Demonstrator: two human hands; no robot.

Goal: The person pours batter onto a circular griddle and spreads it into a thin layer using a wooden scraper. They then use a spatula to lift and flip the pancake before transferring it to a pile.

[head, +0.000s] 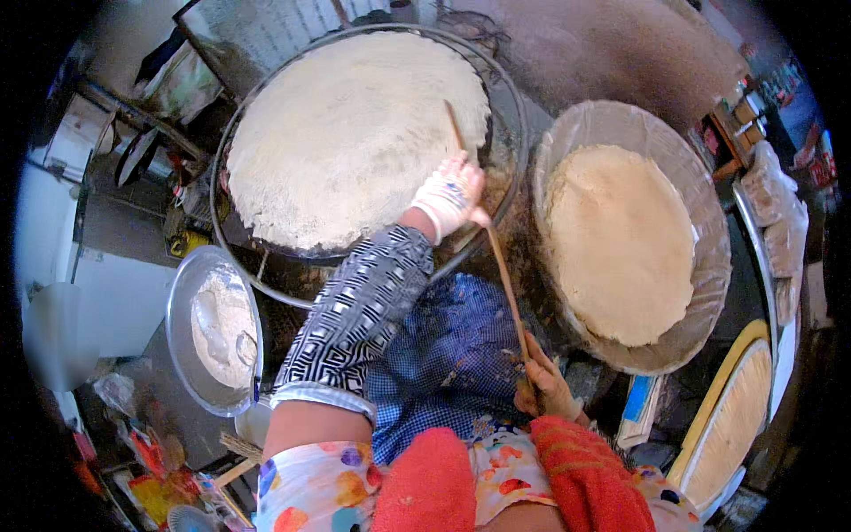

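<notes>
A large round griddle ringed by a metal hoop (522, 156) stands before me. A thin pale flatbread (346, 139) covers nearly all of its surface, ragged along the near edge. My left hand (453, 191), in a white glove with the fingertips bare, grips a long thin wooden stick (505, 279) at the griddle's right side. The stick's far end lies over the flatbread. Lower down, above my blue checked apron (445, 339), my bare right hand (548, 382) holds the near end of the same stick.
At right, a wide plastic-lined basket (715, 266) holds round flatbread (618, 246). A metal basin (178, 332) of pale batter or flour, with a ladle in it, stands at left. A round yellow-rimmed board (725, 412) leans at lower right; bagged goods (774, 193) lie beyond the basket.
</notes>
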